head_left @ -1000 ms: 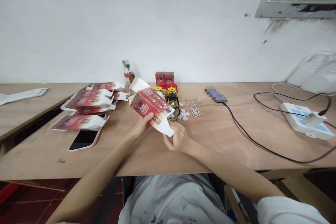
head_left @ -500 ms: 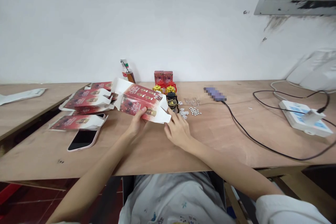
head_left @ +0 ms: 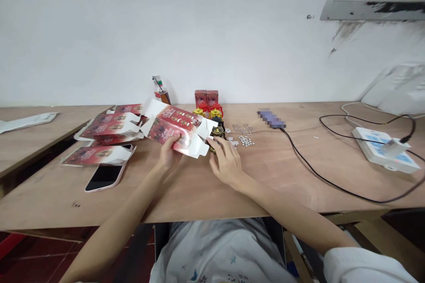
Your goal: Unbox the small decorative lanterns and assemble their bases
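Left hand is clamping the red-and-white carton at its near edge, thumb pressing the printed face, most fingers hidden underneath. Right hand is sitting half open by the carton's right-end white flaps, fingers bent, thumb parted from them; I'm not able to tell if the fingertips are touching a flap. I'm seeing the carton tilting above the middle of the bench, flaps sticking out at both ends. Just beyond the right fingers, small black-and-gold items are standing partly covered; white discs are lying to their right. Over left, more red cartons are lying piled, another one nearer me overlapping a phone.
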Demonstrator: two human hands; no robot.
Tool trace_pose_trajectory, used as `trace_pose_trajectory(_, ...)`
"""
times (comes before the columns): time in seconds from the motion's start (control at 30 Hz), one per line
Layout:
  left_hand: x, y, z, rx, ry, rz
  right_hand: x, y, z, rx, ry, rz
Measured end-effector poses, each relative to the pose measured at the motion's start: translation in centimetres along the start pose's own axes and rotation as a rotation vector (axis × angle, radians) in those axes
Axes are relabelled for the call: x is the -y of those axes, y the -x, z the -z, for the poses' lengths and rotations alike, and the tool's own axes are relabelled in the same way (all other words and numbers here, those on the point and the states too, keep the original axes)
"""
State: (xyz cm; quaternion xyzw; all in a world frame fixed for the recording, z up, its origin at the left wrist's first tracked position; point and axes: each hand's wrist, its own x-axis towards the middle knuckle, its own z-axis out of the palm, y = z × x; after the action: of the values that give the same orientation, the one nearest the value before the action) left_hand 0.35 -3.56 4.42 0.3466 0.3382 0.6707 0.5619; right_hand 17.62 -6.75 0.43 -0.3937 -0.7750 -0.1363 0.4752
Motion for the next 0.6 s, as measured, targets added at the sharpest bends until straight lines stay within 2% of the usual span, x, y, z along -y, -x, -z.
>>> trace_pose_trajectory(0.1,0.0,-0.2,-0.1,-0.035,-0.021,-0.001,0.2,0.1,0.0,-0.059,-0.021,0.049)
trace_pose_trajectory(0.2,-0.8,-0.2,0.0,-0.107,-0.037,-0.151,0.5,0.3,0.1,-0.115,-0.045,0.117)
trace_pose_trajectory(0.27,-2.2,0.2,0.8,-0.157,-0.067,-0.26,0.6,0.4,0.2,-0.133,-0.072,0.15)
trace_pose_trajectory(0.33,-4.2,1.0,2.3,-0.212,-0.099,-0.289,0.7,0.5,0.3,-0.14,-0.099,0.173)
trace_pose_trajectory(0.4,-6.6,2.2,4.4,-0.292,-0.177,-0.218,0.8,0.6,0.3,-0.141,-0.12,0.185)
trace_pose_trajectory(0.5,-9.9,4.1,7.8,-0.48,-0.421,-0.251,0.9,0.7,0.1,-0.119,-0.136,0.19)
trace_pose_trajectory(0.6,-12.0,4.6,10.8,-0.619,-0.615,-0.301,1.0,0.8,0.1,-0.095,-0.136,0.181)
